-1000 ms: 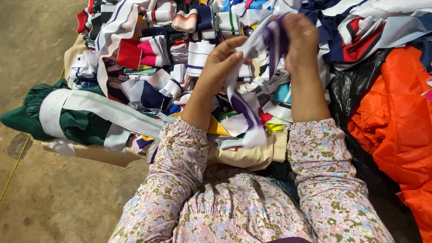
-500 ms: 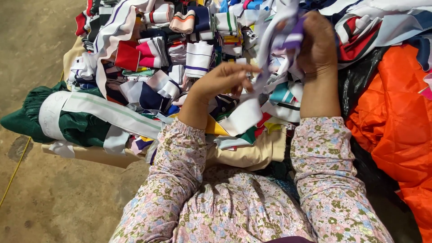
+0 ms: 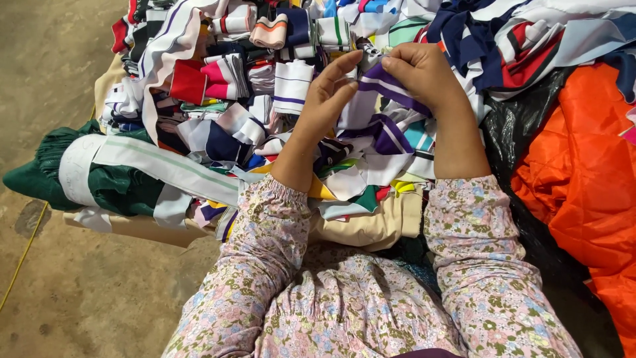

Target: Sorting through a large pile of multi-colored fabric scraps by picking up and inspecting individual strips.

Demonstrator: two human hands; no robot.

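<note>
The strip of knit trim [image 3: 387, 83] pinched between the left hand [image 3: 328, 93] and the right hand [image 3: 424, 73] is purple with white stripes. Both sleeves [image 3: 265, 265] are pale pink with a small floral print in blue, green and rose. The heap of trims [image 3: 265, 86] mixes red, navy, white, teal, yellow and peach bands. At the heap's left edge lies a dark green piece [image 3: 112, 182] crossed by a white band with thin green lines. The quilted fabric [image 3: 583, 185] at the right edge is plain bright orange, beside glossy black plastic [image 3: 523, 132]. The floor [image 3: 53, 66] is dull brown.
</note>
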